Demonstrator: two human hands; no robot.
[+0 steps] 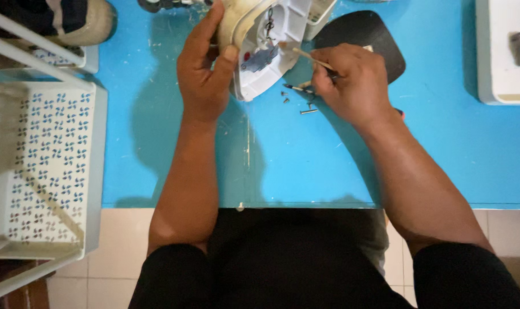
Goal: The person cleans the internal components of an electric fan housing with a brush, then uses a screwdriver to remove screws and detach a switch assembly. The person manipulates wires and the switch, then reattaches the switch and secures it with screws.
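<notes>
White appliance shell (277, 43) sits clamped in left hand (205, 66); right hand (351, 77) pinches, seemingly, a thin stick (308, 56).

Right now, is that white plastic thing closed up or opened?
Opened. The white plastic housing, steadied by the left hand, shows its inner parts; loose screws lie on the blue table beside the right hand.

Bright, even overhead light, soft arm shadows on blue table (443, 149), sharp focus, slight edge distortion.
</notes>
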